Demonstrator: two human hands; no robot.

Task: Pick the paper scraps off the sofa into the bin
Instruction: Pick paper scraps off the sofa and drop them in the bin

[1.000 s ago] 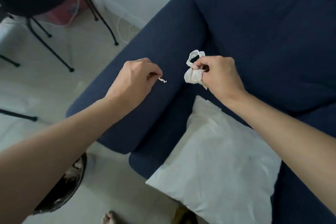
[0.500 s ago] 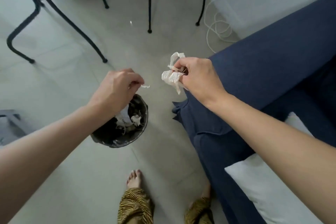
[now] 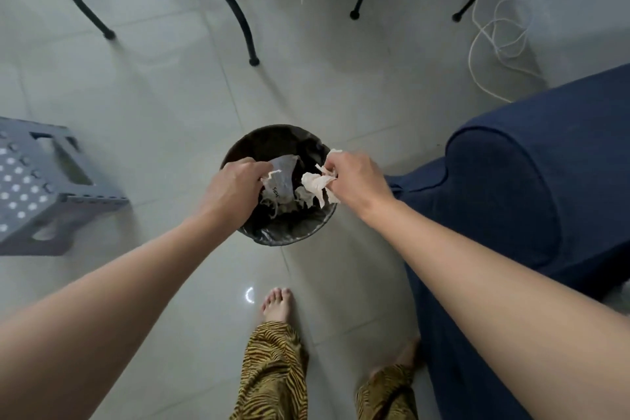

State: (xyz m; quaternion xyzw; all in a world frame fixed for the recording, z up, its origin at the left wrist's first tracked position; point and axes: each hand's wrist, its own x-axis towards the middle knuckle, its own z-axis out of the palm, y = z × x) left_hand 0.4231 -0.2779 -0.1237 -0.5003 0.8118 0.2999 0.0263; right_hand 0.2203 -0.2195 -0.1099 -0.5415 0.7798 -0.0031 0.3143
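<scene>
A round black bin (image 3: 272, 138) with a dark liner stands on the tiled floor, holding several paper scraps and a grey printed sheet (image 3: 284, 177). Both hands hover just above its opening. My left hand (image 3: 235, 189) pinches a small white paper scrap (image 3: 269, 176) at its fingertips. My right hand (image 3: 354, 181) is closed on a crumpled white paper wad (image 3: 315, 186) that hangs over the bin's right side. The navy sofa (image 3: 531, 174) lies to the right; only its arm and front show.
A grey plastic step stool (image 3: 37, 187) stands at the left. Black chair legs (image 3: 238, 17) and a coiled white cable (image 3: 497, 34) are on the floor beyond the bin. My bare feet (image 3: 278, 303) stand below the bin, close to the sofa front.
The view swung from the sofa down to the floor. Both hands carried their paper from above the sofa arm to directly over the bin.
</scene>
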